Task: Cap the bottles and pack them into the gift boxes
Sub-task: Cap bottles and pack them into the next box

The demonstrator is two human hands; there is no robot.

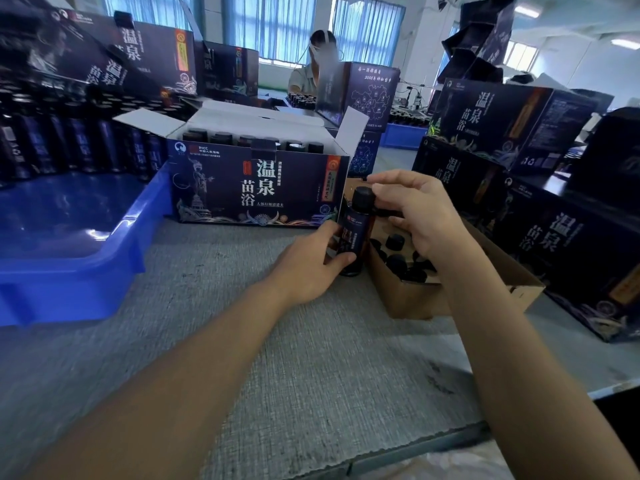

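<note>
Daylight comes through the curtained windows (277,26) at the back, helped by ceiling lamps (527,11) at upper right, so the room is bright and evenly lit. Shadows on the desk (311,341) are soft and faint. The blue tray (62,292) at the desk's left edge shows white glare. The wide lens bends lines near the borders, and the bottles (55,140) at far left look smeared, perhaps by motion.

Dark capped bottle (356,233) stands upright beside the open, bottle-filled gift box (258,192).
</note>
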